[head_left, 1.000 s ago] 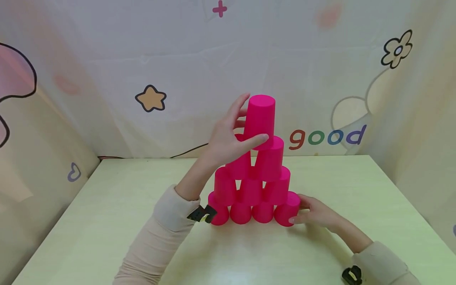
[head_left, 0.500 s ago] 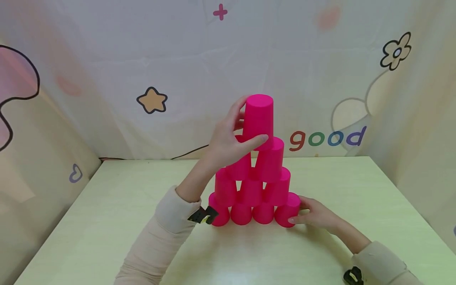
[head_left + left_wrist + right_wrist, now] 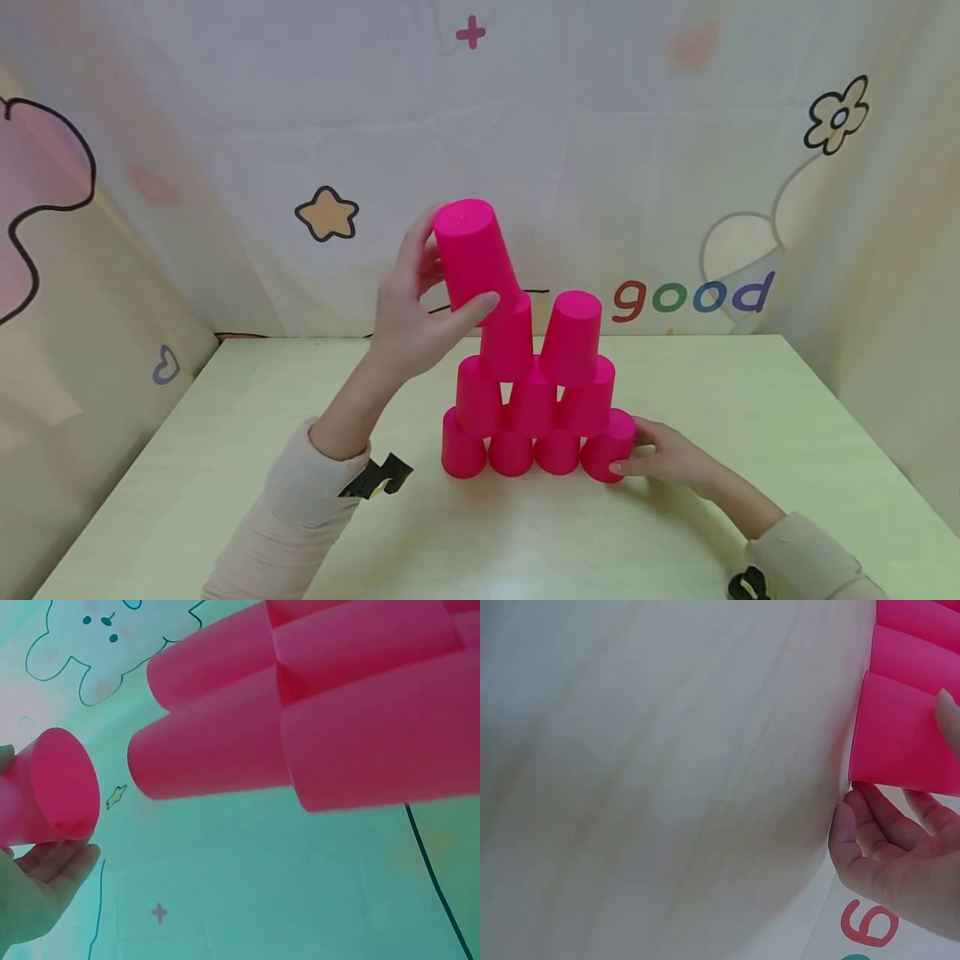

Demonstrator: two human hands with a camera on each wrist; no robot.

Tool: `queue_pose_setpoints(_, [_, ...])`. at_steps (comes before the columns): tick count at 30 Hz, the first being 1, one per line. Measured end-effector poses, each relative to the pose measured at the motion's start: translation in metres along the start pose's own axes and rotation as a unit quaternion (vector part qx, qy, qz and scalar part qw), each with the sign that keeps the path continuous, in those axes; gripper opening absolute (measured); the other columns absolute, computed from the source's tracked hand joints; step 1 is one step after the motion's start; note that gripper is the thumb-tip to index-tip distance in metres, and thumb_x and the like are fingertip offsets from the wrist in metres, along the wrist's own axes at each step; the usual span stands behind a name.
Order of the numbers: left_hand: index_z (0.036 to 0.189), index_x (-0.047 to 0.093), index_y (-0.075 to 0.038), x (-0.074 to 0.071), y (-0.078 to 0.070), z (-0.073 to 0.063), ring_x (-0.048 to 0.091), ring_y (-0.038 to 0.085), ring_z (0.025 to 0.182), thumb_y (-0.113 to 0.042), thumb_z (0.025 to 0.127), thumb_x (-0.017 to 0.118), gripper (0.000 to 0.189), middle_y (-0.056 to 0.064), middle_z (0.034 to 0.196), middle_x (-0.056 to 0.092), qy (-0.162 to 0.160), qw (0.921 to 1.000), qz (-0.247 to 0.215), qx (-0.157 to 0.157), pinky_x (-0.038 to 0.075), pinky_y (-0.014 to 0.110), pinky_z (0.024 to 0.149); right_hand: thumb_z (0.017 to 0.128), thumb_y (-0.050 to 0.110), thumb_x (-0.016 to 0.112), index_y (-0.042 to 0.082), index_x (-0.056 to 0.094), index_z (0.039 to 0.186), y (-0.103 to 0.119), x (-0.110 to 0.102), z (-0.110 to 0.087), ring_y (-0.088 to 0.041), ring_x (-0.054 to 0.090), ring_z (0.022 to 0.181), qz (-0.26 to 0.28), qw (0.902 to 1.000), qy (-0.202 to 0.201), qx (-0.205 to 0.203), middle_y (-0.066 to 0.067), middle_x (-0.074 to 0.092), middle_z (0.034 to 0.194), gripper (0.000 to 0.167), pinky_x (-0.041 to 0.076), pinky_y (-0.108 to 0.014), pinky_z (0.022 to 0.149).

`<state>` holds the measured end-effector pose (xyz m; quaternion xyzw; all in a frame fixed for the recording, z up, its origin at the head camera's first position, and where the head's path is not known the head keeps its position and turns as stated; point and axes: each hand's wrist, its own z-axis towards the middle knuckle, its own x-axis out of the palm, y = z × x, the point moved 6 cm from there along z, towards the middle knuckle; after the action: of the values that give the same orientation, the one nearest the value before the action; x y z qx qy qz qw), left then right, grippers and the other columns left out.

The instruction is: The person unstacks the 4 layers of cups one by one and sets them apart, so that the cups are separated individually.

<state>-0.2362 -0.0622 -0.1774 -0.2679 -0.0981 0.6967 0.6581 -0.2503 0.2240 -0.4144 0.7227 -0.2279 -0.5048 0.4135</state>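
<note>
In the head view my left hand [image 3: 408,321] grips a pink cup [image 3: 472,250], thumb in front and fingers behind. It is upside down, tilted, at the upper left of a stack of pink cups. The left wrist view shows the held cup's open mouth [image 3: 66,784] apart from the stacked cups. Two inverted cups form the stack's top row: the left cup [image 3: 510,346], partly hidden by the held one, and the right cup [image 3: 573,337]. My right hand [image 3: 671,454] holds the bottom row's right-end cup [image 3: 607,446] between thumb and fingers; the right wrist view shows its thumb on the pink wall.
Below the top row stand a row of three cups [image 3: 532,400] and a bottom row of several cups [image 3: 510,454] on the pale green table [image 3: 300,417]. A printed curtain [image 3: 600,167] hangs behind it. A thin black cord [image 3: 240,335] runs along the back edge.
My left hand has lifted the topmost cup off the stack and moved it left, tilting it. Beneath, the two top-row cups now show more. The right hand stays at the bottom right cup.
</note>
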Motion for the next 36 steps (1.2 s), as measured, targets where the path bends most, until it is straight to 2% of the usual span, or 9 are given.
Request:
queue_pose_setpoints(2, [0.135,0.03,0.001,-0.008,0.0,-0.006,0.058,0.019,0.098,-0.001,0.071,0.072,0.076,0.016,0.111,0.056,-0.005,0.9999,0.008,0.005,0.05,0.035,0.08,0.071,0.025,0.077,0.005,0.045,0.128,-0.001,0.0,0.0,-0.029,0.05,0.104,0.002,1.0,0.001,0.0,-0.012,0.055,0.115,0.069,0.046,-0.047,0.082])
queue_pose_setpoints(5, [0.136,0.028,-0.001,-0.02,0.002,-0.014,0.058,0.021,0.097,0.0,0.07,0.072,0.079,0.016,0.11,0.057,-0.005,0.9997,0.023,-0.007,0.051,0.033,0.079,0.071,0.025,0.077,0.004,0.045,0.129,-0.001,0.0,0.0,-0.029,0.05,0.104,0.0,1.0,0.002,-0.001,-0.012,0.054,0.116,0.07,0.046,-0.047,0.082])
queue_pose_setpoints(12, [0.142,0.021,-0.01,-0.042,0.018,-0.036,0.055,0.021,0.101,0.002,0.068,0.073,0.091,0.013,0.116,0.054,0.008,0.9942,0.06,-0.089,0.05,0.026,0.08,0.071,0.025,0.077,0.005,0.043,0.13,-0.002,0.0,0.0,-0.029,0.05,0.104,0.001,1.0,0.002,0.0,-0.013,0.054,0.116,0.071,0.046,-0.047,0.082])
queue_pose_setpoints(17, [0.142,0.022,-0.013,-0.058,0.029,-0.051,0.054,0.02,0.101,0.003,0.067,0.073,0.092,0.012,0.117,0.053,0.011,0.9899,0.08,-0.116,0.048,0.022,0.079,0.07,0.026,0.078,0.005,0.043,0.13,-0.001,0.0,0.0,-0.028,0.05,0.104,0.001,1.0,-0.001,0.005,-0.012,0.053,0.117,0.073,0.046,-0.046,0.082])
queue_pose_setpoints(21, [0.14,0.025,-0.01,-0.066,0.04,-0.062,0.054,0.02,0.099,0.004,0.066,0.073,0.089,0.012,0.116,0.052,0.024,0.9877,0.091,-0.125,0.049,0.02,0.077,0.07,0.026,0.078,0.005,0.043,0.13,0.0,0.0,0.0,-0.028,0.05,0.103,-0.002,1.0,0.003,0.002,-0.012,0.053,0.117,0.071,0.046,-0.046,0.081])
queue_pose_setpoints(24, [0.136,0.03,-0.007,-0.068,0.053,-0.07,0.053,0.02,0.1,0.004,0.066,0.074,0.083,0.011,0.116,0.051,0.039,0.9848,0.089,-0.144,0.049,0.021,0.076,0.071,0.024,0.077,0.005,0.043,0.129,0.0,-0.001,0.0,-0.028,0.05,0.103,-0.006,1.0,0.005,-0.001,-0.012,0.053,0.116,0.07,0.047,-0.046,0.08])
queue_pose_setpoints(30, [0.13,0.034,-0.009,-0.076,0.084,-0.092,0.052,0.021,0.101,0.0,0.068,0.075,0.076,0.008,0.114,0.052,0.058,0.9697,0.102,-0.214,0.05,0.034,0.076,0.072,0.024,0.077,0.005,0.044,0.129,-0.001,-0.001,0.0,-0.029,0.05,0.103,-0.009,0.9999,0.006,-0.003,-0.012,0.054,0.115,0.069,0.047,-0.045,0.079])
queue_pose_setpoints(36, [0.129,0.031,-0.006,-0.083,0.111,-0.116,0.052,0.029,0.102,-0.001,0.069,0.075,0.075,0.013,0.115,0.05,0.083,0.9513,0.101,-0.279,0.05,0.043,0.077,0.072,0.025,0.076,0.005,0.044,0.129,-0.002,0.0,-0.001,-0.029,0.05,0.103,-0.009,0.9999,0.007,0.003,-0.012,0.054,0.115,0.069,0.047,-0.045,0.079])
